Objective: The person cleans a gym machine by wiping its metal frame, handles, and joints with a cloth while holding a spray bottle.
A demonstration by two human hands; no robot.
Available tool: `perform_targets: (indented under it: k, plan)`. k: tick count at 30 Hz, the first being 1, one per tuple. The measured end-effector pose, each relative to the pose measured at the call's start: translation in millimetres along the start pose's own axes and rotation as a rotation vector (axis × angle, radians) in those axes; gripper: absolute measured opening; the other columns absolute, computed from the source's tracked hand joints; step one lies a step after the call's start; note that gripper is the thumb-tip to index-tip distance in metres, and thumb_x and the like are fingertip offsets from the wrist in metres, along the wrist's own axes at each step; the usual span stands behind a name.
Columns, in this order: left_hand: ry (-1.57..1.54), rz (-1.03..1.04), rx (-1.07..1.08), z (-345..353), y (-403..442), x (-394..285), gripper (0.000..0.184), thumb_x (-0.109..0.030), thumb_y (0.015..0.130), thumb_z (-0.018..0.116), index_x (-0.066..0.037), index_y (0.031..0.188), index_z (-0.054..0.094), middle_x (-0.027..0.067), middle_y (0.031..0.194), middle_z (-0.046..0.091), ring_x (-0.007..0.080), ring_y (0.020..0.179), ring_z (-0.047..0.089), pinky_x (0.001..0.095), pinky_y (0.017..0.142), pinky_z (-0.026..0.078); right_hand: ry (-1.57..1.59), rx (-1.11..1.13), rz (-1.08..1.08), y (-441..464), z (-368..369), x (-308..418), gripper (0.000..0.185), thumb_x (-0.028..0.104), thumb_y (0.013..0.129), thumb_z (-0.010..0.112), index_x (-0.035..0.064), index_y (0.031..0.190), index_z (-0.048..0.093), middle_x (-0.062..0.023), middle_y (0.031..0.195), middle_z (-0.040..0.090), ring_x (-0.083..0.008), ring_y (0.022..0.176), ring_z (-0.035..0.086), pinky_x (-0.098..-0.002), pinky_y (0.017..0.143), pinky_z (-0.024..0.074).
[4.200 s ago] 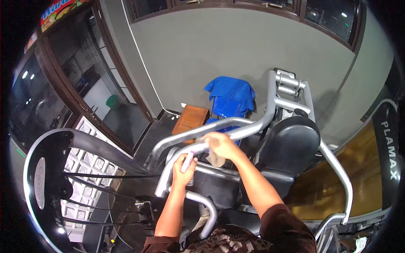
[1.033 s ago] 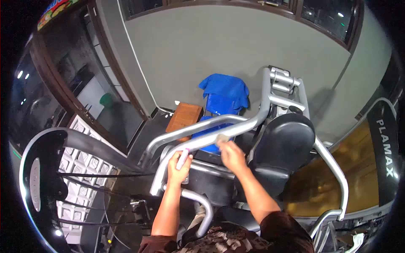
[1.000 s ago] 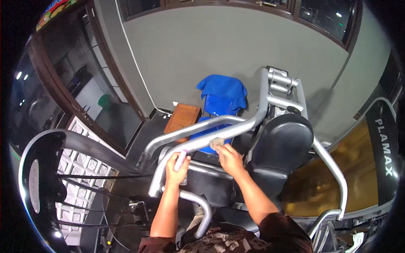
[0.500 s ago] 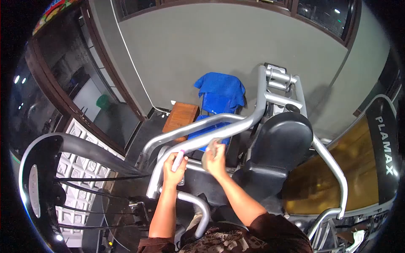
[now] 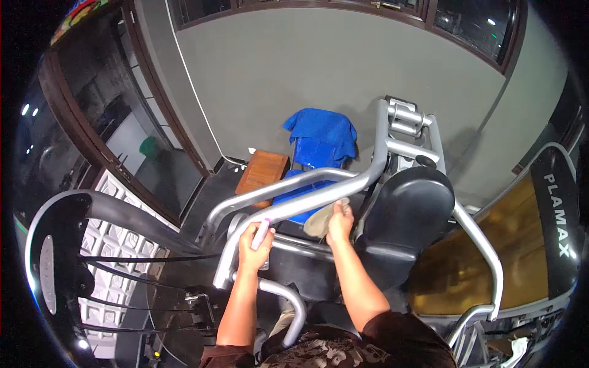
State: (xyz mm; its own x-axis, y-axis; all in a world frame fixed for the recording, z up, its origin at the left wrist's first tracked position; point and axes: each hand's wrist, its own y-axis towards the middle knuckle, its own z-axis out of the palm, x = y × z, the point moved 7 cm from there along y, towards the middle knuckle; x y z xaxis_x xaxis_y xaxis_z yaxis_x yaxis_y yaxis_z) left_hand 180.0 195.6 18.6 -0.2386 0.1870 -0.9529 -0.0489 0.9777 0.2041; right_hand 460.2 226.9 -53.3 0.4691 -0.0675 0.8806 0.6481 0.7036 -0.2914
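My left hand (image 5: 255,244) is closed around a slim pale bottle (image 5: 261,234) with a pink tip, held upright just in front of the silver bar. In my right hand (image 5: 340,226) is a beige cloth (image 5: 318,222), pinched by one end so that its loose part hangs out to the left. The thick silver tube (image 5: 300,201) of an exercise machine runs just beyond both hands. To the right of my right hand stands the machine's black padded backrest (image 5: 412,205); the cloth is apart from it.
A blue chair (image 5: 314,152) with a blue towel (image 5: 322,127) over its back stands by the grey wall. Beside it is a brown wooden stool (image 5: 264,173). Cables (image 5: 147,260) stretch across the left, and a PLAMAX panel (image 5: 491,257) curves along the right.
My right hand has moved right, away from the left hand, and the cloth has swung out flatter to its left. My left hand stays almost in place with the bottle.
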Motion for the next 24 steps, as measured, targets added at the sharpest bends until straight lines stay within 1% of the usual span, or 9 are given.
perform_targets:
  k: [2, 4, 5, 8, 9, 10, 15, 22, 24]
  plan:
    - [-0.013, -0.024, -0.006, -1, -2, 1, 0.013, -0.012, 0.091, 0.073, -0.004, 0.092, 0.063, 0.0001, 0.071, 0.062, 0.0069, 0.06, 0.058, 0.0247, 0.055, 0.049, -0.114, 0.199, -0.009, -17, 12, -25, 0.032, 0.021, 0.104, 0.059, -0.0019, 0.126, 0.06, -0.0101, 0.116, 0.068, -0.0187, 0.103, 0.063, -0.0329, 0.091, 0.049]
    - [-0.03, -0.066, -0.025, -1, -4, -2, 0.014, -0.013, 0.091, 0.073, -0.004, 0.09, 0.063, 0.0, 0.068, 0.062, 0.0069, 0.06, 0.057, 0.0254, 0.056, 0.046, -0.097, 0.406, 0.118, -30, 17, -56, 0.03, 0.02, 0.102, 0.063, 0.0001, 0.125, 0.062, -0.0072, 0.114, 0.068, -0.0166, 0.102, 0.062, -0.0303, 0.091, 0.0475]
    - [-0.034, -0.059, -0.028, -1, -4, -5, 0.014, -0.013, 0.091, 0.073, -0.003, 0.09, 0.063, -0.0001, 0.068, 0.062, 0.0067, 0.06, 0.058, 0.025, 0.056, 0.046, -0.104, 0.456, 0.095, -22, 14, -76, 0.029, 0.022, 0.102, 0.061, 0.0038, 0.125, 0.063, -0.006, 0.111, 0.069, -0.0181, 0.102, 0.063, -0.0339, 0.091, 0.0499]
    - [-0.044, -0.024, -0.026, -2, -5, -6, 0.013, -0.012, 0.092, 0.073, -0.003, 0.092, 0.063, -0.0008, 0.071, 0.061, 0.0065, 0.059, 0.058, 0.0238, 0.053, 0.048, 0.105, 0.305, 0.32, -9, -11, -66, 0.031, 0.024, 0.104, 0.058, 0.0075, 0.13, 0.06, -0.0072, 0.113, 0.067, -0.0225, 0.107, 0.064, -0.0419, 0.093, 0.0523]
    - [-0.045, -0.018, -0.025, -2, -7, -5, 0.013, -0.012, 0.091, 0.073, -0.003, 0.092, 0.063, -0.0007, 0.071, 0.061, 0.0064, 0.059, 0.058, 0.0239, 0.053, 0.048, 0.186, 0.127, 0.302, -7, -18, -41, 0.027, 0.021, 0.102, 0.058, 0.0069, 0.124, 0.062, -0.0095, 0.114, 0.067, -0.0266, 0.107, 0.064, -0.0455, 0.097, 0.0522]
    - [-0.047, -0.009, -0.026, -1, -6, -5, 0.013, -0.011, 0.091, 0.073, -0.003, 0.092, 0.063, -0.0006, 0.071, 0.061, 0.0064, 0.059, 0.058, 0.024, 0.054, 0.048, 0.234, 0.081, 0.27, 6, -22, -29, 0.03, 0.023, 0.105, 0.054, 0.0065, 0.129, 0.058, -0.0115, 0.123, 0.064, -0.0281, 0.115, 0.062, -0.0478, 0.101, 0.0502]
    - [-0.014, 0.065, -0.023, -2, -3, -2, 0.013, -0.011, 0.091, 0.073, -0.003, 0.091, 0.063, -0.0006, 0.071, 0.062, 0.0063, 0.06, 0.058, 0.0241, 0.054, 0.048, 0.363, 0.216, 0.23, 29, 1, -8, 0.034, 0.027, 0.108, 0.047, 0.0058, 0.135, 0.051, -0.0122, 0.131, 0.061, -0.03, 0.121, 0.059, -0.0501, 0.103, 0.0483]
    - [-0.048, -0.027, -0.019, 1, -5, -8, 0.012, -0.011, 0.091, 0.073, -0.004, 0.092, 0.064, -0.0011, 0.07, 0.062, 0.0059, 0.058, 0.057, 0.0239, 0.054, 0.047, 0.225, 0.452, 0.603, -60, 42, -66, 0.027, 0.029, 0.107, 0.049, 0.019, 0.132, 0.056, -0.0032, 0.12, 0.065, -0.0247, 0.113, 0.063, -0.0499, 0.102, 0.05]
    - [-0.065, 0.002, -0.044, 0, -4, -10, 0.012, -0.011, 0.091, 0.073, -0.004, 0.091, 0.063, -0.0016, 0.07, 0.062, 0.0052, 0.059, 0.056, 0.0234, 0.053, 0.044, 0.248, 0.52, 0.592, -60, 42, -83, 0.027, 0.031, 0.106, 0.052, 0.0185, 0.129, 0.058, -0.0016, 0.118, 0.066, -0.0225, 0.11, 0.065, -0.0476, 0.099, 0.0511]
